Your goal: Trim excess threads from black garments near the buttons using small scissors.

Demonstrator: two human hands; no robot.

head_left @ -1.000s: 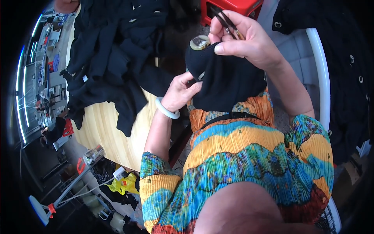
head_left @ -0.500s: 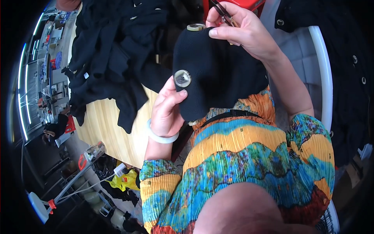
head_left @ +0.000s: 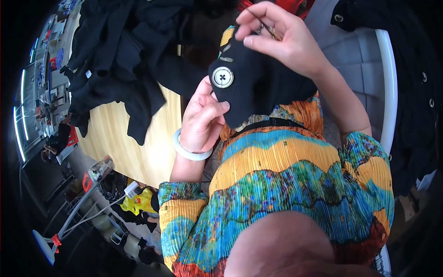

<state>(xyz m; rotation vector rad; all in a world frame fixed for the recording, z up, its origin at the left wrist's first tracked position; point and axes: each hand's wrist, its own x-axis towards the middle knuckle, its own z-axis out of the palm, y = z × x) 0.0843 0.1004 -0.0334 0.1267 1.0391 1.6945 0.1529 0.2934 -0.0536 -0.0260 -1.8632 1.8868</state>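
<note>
Left hand [head_left: 201, 121] grips black cloth [head_left: 258, 87] beside its button [head_left: 223, 77]; right hand [head_left: 281, 39] pinches small scissors [head_left: 267, 30] above.

- One view only, worn on the head, looking steeply down the person's own chest and lap.
- It sits close: both hands fill the upper centre of the frame.
- Fisheye bends the table [head_left: 138, 147] edge at left; corners go dark.

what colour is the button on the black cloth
The button is pale silvery-white with four holes, sewn on black cloth; only the head view shows it.
</note>
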